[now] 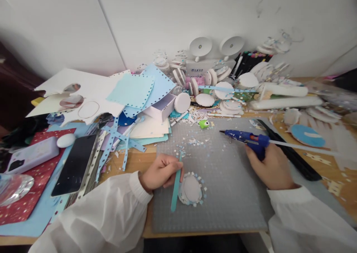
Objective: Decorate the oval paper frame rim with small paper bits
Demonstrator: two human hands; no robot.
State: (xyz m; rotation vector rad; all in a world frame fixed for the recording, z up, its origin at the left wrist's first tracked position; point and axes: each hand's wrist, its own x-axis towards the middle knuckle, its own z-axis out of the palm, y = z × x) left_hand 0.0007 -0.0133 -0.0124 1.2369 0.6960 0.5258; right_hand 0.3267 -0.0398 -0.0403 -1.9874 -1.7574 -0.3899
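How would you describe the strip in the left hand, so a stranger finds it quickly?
Find the grey mat. Near its left side, the left hand holds a narrow teal strip beside a round white piece. Unlike the star-patterned blue strips further left, it is plain.

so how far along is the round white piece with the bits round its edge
The white disc looks edged already, with small white and blue pieces round its rim. In hand: a teal strip in the left hand, a blue glue gun in the right hand. Possibly left: fixing the strip, which is beside the disc, not across it.
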